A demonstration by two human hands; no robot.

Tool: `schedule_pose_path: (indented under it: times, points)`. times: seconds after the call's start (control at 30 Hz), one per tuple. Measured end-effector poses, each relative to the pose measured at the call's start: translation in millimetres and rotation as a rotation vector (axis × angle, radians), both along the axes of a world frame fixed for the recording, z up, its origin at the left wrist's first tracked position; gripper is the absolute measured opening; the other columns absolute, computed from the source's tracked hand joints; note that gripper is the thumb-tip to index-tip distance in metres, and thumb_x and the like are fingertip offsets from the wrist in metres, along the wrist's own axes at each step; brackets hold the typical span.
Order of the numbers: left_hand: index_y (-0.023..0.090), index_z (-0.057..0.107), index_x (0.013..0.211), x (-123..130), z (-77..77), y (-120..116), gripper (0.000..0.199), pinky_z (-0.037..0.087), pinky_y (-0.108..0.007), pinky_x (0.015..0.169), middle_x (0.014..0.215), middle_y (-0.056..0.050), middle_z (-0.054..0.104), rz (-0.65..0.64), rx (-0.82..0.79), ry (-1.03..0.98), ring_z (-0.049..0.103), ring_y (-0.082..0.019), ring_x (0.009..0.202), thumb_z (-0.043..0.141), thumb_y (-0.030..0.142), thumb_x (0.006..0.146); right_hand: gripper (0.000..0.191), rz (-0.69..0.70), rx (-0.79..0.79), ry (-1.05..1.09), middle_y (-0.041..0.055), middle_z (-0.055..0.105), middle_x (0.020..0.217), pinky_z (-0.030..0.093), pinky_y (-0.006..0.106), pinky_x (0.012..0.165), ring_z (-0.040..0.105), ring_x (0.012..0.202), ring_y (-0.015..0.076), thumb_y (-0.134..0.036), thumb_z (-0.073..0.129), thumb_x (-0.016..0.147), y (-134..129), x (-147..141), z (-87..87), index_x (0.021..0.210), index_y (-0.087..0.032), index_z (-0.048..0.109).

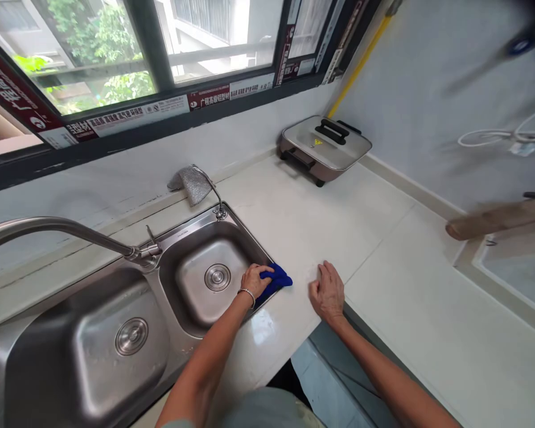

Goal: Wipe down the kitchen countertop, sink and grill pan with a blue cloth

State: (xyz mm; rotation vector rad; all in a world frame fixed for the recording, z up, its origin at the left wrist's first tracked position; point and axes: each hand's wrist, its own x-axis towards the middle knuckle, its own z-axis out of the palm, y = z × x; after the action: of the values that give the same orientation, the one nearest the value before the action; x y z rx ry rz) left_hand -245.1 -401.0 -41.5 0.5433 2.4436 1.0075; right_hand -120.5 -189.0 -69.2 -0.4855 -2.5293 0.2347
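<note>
My left hand (255, 279) is closed on a blue cloth (276, 277), which it presses against the right rim of the double-bowl steel sink (175, 309). Part of the cloth lies over the rim onto the white countertop (289, 220), and the hand covers some of it. To the right, my right hand (329, 294) rests on the countertop by its front edge. Its thumb stands apart from its slightly bent fingers, and I see nothing held in it.
A large faucet (71, 226) arches over the left bowl. A thin curved spout (211, 184) rises at the sink's back corner, beside a silvery crumpled piece (194, 183). A lidded electric pan (325, 142) stands in the far corner, below a yellow pipe (359, 68).
</note>
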Motion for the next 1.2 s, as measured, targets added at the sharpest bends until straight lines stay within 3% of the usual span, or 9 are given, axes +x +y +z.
schedule_pose_path:
  times: [0.3,0.6,0.73,0.97,1.07,1.2]
  points:
    - [0.034,0.070,0.114,23.5,25.3,-13.1,0.032,0.049,-0.036,0.100,0.108,-0.003,0.068,-0.088,-0.092,0.013,0.063,-0.021,0.106,0.060,0.037,0.084,0.052,0.003,-0.040,0.048,0.0184,0.052,0.141,0.043,0.050,0.108,0.046,0.132,0.0301,-0.020,0.047,0.081,1.1,-2.7,-2.0,0.132,-0.011,0.053]
    - [0.042,0.065,0.119,76.9,55.6,-66.4,0.042,0.049,-0.039,0.098,0.122,-0.002,0.056,-0.143,-0.175,0.092,0.058,-0.021,0.113,0.066,0.027,0.079,0.048,-0.023,-0.086,0.074,0.0169,0.056,0.137,0.044,0.049,0.107,0.048,0.131,0.0285,-0.021,0.044,0.082,1.3,-1.7,-3.1,0.127,-0.012,0.056]
    - [0.045,0.064,0.119,103.8,59.2,-98.2,0.046,0.050,-0.041,0.095,0.126,-0.003,0.053,-0.222,-0.280,0.119,0.056,-0.024,0.115,0.068,0.025,0.078,0.047,-0.011,-0.086,0.072,0.0173,0.056,0.138,0.044,0.049,0.107,0.048,0.131,0.0288,-0.022,0.045,0.082,2.8,-0.8,-4.6,0.126,-0.012,0.057]
    - [0.044,0.064,0.119,164.7,48.9,-154.3,0.058,0.049,-0.041,0.094,0.124,-0.003,0.056,-0.236,-0.265,0.175,0.057,-0.024,0.110,0.070,0.015,0.070,0.048,-0.006,-0.090,0.102,0.0177,0.056,0.137,0.044,0.049,0.107,0.048,0.130,0.0289,-0.021,0.045,0.081,2.5,-2.3,-7.5,0.126,-0.011,0.057]
    - [0.044,0.066,0.117,181.0,43.2,-152.9,0.058,0.050,-0.040,0.093,0.120,-0.004,0.058,-0.174,-0.268,0.241,0.057,-0.024,0.107,0.070,0.012,0.069,0.049,-0.010,-0.101,0.114,0.0176,0.055,0.138,0.043,0.049,0.108,0.047,0.131,0.0288,-0.020,0.046,0.081,1.9,-3.3,-8.0,0.128,-0.011,0.056]
    - [0.042,0.066,0.118,178.0,39.9,-119.8,0.054,0.051,-0.041,0.093,0.122,-0.006,0.058,-0.151,-0.263,0.252,0.058,-0.025,0.107,0.070,0.015,0.072,0.052,-0.009,-0.124,0.117,0.0166,0.053,0.141,0.041,0.051,0.109,0.045,0.133,0.0291,-0.020,0.046,0.080,2.6,-3.4,-9.2,0.131,-0.012,0.054]
